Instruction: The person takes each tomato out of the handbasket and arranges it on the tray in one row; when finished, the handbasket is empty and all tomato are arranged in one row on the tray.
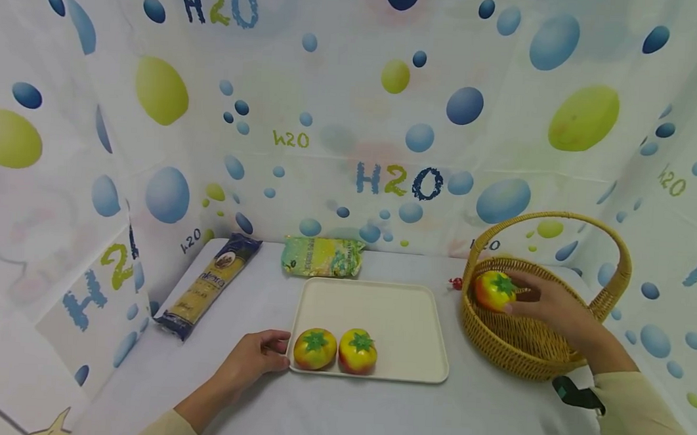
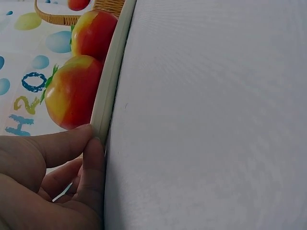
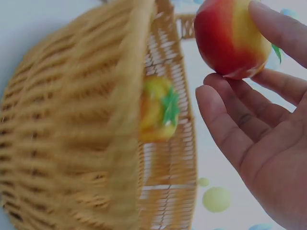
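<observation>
My right hand holds a red-and-yellow tomato with green leaves between thumb and fingers, up at the rim of the wicker basket. A second tomato shows inside that basket in the right wrist view; in the head view it is hidden. On the left, my left hand pinches the rim of the cream tray near its front left corner. Two more tomatoes, one on the left and one beside it, sit along the tray's front edge.
A blue-ended pasta packet lies slanted at the left. Behind the tray is a green-yellow packet. The basket's tall handle arches over it, and a small red thing lies at its left side. A printed curtain encloses the table.
</observation>
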A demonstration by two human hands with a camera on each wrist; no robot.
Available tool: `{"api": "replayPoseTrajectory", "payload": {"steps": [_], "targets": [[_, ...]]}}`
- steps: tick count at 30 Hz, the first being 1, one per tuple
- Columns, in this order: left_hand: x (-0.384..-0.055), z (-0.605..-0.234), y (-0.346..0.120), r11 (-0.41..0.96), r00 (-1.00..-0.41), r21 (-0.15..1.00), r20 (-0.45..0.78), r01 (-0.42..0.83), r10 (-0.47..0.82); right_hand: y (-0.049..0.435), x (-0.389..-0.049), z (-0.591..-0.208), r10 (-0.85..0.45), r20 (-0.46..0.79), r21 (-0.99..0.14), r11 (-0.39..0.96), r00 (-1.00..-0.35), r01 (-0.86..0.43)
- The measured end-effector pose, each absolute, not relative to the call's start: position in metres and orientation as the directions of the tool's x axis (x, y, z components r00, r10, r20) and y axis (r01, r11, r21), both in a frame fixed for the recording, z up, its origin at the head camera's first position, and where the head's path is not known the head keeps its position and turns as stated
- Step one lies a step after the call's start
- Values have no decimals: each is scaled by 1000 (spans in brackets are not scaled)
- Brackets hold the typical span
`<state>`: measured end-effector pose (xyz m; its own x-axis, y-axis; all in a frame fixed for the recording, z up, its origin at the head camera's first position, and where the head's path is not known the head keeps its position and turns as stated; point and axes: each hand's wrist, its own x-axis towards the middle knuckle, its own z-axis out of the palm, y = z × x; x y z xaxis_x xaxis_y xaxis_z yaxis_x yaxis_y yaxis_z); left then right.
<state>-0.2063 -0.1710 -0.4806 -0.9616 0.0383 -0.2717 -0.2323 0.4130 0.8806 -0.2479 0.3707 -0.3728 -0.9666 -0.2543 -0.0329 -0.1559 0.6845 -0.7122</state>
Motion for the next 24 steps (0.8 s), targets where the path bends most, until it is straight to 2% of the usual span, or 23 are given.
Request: {"api": "replayPoseTrajectory", "payload": {"steps": [11,24], "targets": [[-207,-482,-171,416,-961,879,-273,-233,39,327,-245,-359,-356,38,-753,605,-934,-261],[-208,-484,-171,410,-964,884,-264,-225,41,294,-245,-374,-422,-1,-791,556,-907,-258]]}}
